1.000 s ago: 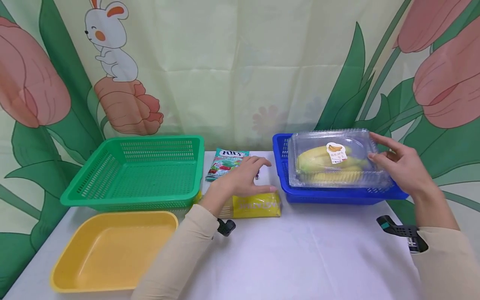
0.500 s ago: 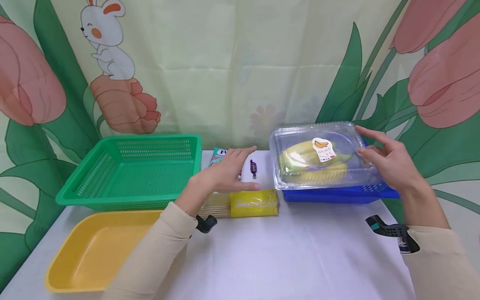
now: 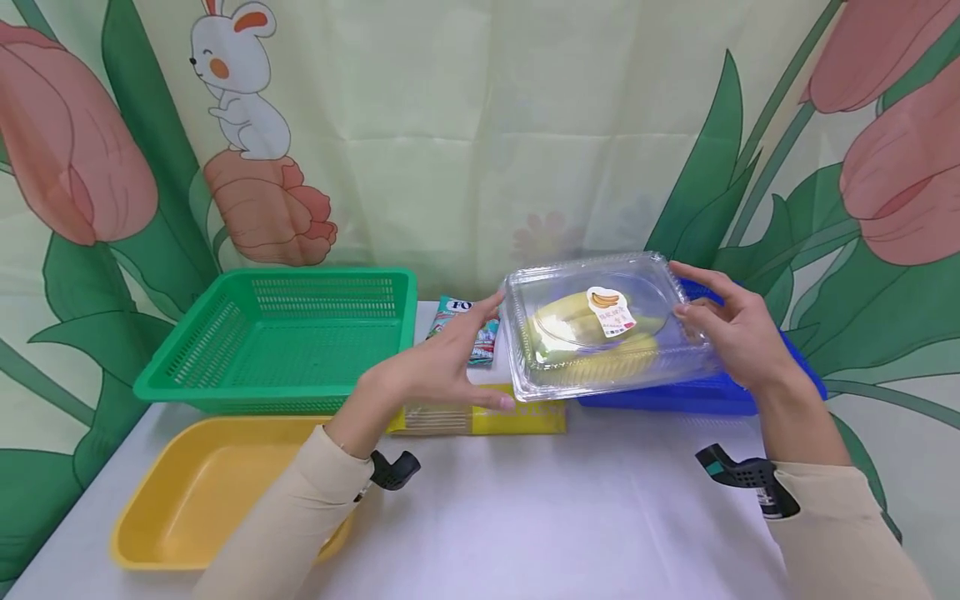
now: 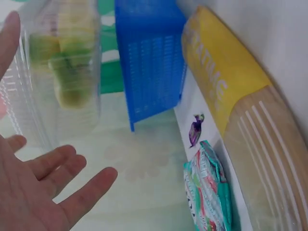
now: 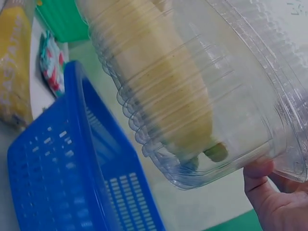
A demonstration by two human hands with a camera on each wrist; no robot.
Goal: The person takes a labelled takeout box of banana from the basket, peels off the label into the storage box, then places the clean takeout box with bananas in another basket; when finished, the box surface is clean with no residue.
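A clear plastic clamshell box (image 3: 551, 287) with bananas (image 3: 577, 321) inside hangs tilted over the left part of the blue basket (image 3: 675, 396). Its lid carries a white banana sticker (image 3: 610, 312). My right hand (image 3: 738, 333) pinches the box's right end between thumb and fingers, as the right wrist view also shows. At the box's left end, my left hand (image 3: 431, 362) has its fingers spread and thumb apart, fingertips close to the edge. Below that hand lies a yellow pasta packet (image 3: 517, 422), with a teal Fox's candy bag (image 3: 483, 346) behind it.
A green basket (image 3: 315, 396) stands at the back left, with a yellow tub (image 3: 225, 429) in front of it. One purple wrapped candy (image 4: 196, 130) lies between the candy bag and the blue basket. White cloth (image 3: 585, 508) covers the table; a printed curtain (image 3: 420, 167) hangs behind.
The right hand has lifted the banana box from the blue basket and brought it left. The left hand has shifted left, then up to the box's left end, fingers still spread.
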